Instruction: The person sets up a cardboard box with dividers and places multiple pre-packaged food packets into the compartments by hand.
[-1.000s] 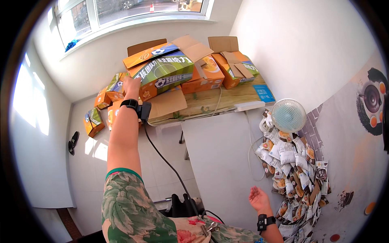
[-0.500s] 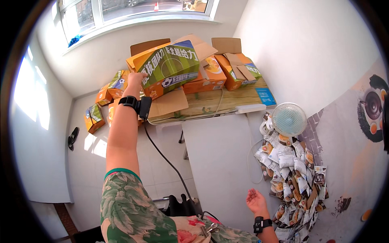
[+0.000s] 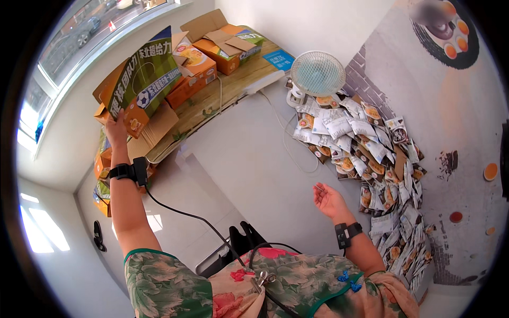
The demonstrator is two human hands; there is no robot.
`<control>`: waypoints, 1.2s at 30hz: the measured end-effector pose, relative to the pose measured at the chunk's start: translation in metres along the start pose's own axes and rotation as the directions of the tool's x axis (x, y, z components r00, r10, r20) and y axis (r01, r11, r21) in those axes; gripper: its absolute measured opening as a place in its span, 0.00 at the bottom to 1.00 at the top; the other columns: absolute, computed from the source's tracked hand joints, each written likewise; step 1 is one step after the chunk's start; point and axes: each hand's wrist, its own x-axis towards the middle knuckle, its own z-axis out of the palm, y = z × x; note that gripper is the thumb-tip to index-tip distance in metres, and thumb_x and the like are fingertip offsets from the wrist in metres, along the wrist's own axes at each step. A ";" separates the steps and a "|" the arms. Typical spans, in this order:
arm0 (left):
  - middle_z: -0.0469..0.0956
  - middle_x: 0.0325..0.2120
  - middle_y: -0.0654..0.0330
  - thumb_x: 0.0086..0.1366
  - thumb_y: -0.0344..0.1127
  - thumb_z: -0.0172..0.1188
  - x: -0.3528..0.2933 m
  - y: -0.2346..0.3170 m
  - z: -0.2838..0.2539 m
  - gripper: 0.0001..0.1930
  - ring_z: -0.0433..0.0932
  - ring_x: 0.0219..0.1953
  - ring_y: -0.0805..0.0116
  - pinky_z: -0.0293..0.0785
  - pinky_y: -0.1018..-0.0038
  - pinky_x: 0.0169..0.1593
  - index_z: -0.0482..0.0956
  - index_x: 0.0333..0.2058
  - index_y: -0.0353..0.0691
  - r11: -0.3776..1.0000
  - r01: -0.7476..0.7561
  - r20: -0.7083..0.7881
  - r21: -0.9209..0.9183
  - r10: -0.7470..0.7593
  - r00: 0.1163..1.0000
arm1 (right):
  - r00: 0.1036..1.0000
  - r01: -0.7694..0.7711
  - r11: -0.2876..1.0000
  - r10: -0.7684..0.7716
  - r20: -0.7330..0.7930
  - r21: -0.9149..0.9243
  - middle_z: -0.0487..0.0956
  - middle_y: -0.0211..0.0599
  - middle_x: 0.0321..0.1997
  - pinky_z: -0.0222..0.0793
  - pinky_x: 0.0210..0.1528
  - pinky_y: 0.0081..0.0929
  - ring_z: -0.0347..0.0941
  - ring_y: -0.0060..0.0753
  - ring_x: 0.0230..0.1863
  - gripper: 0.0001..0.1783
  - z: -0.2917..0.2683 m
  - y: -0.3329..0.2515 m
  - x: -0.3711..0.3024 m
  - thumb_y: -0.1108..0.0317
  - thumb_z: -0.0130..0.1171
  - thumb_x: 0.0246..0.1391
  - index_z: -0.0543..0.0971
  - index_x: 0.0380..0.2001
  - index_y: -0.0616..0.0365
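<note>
My left hand (image 3: 116, 126) grips the lower left corner of an orange and green cardboard box (image 3: 151, 79) printed with a football. Held at a tilt over the left end of a wood-patterned table, the box has a brown flap (image 3: 158, 127) hanging below it. My right hand (image 3: 328, 201) is palm up above the white tabletop, its fingers loosely curled and apart, with no clear object in them. A large pile of white and brown food packets (image 3: 366, 143) lies to its right.
Other orange boxes (image 3: 193, 69) stand on the wood-patterned table (image 3: 209, 103), one with raised flaps (image 3: 225, 40). A white fan (image 3: 318, 73) stands at the pile's far end, its cable across the white tabletop (image 3: 249, 153). More boxes (image 3: 102, 196) lie at the left.
The view has turned to the right, so the table and pile appear farther left. My left hand keeps its grip on the box, whose printed side now stands steeper. My right hand remains empty-looking.
</note>
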 end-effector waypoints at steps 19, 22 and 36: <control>0.79 0.37 0.56 0.47 0.21 0.59 -0.254 0.211 -0.044 0.20 0.78 0.38 0.57 0.75 0.70 0.41 0.77 0.41 0.40 0.814 -0.561 0.177 -0.147 0.580 0.795 | 0.981 0.120 0.984 -0.138 0.139 0.130 0.74 0.38 0.40 0.72 0.40 0.23 0.73 0.28 0.38 0.13 -0.077 -0.009 -0.079 0.65 0.51 0.58 0.71 0.41 0.64; 0.79 0.36 0.55 0.48 0.17 0.51 -0.315 0.213 -0.032 0.18 0.79 0.40 0.58 0.75 0.70 0.44 0.77 0.40 0.38 0.725 -0.670 0.290 -0.157 0.683 0.671 | 0.981 0.126 0.975 -0.150 0.125 0.181 0.75 0.38 0.40 0.72 0.40 0.23 0.73 0.27 0.38 0.13 -0.088 -0.010 -0.090 0.65 0.51 0.58 0.72 0.41 0.63; 0.75 0.41 0.63 0.48 0.25 0.56 -0.477 0.198 -0.032 0.19 0.73 0.48 0.64 0.75 0.71 0.42 0.74 0.43 0.42 0.641 -0.702 0.689 -0.311 0.660 0.297 | 0.754 0.656 0.715 -0.636 0.164 -0.243 0.76 0.29 0.35 0.63 0.30 0.14 0.69 0.17 0.30 0.10 -0.091 -0.020 -0.141 0.64 0.49 0.58 0.75 0.40 0.56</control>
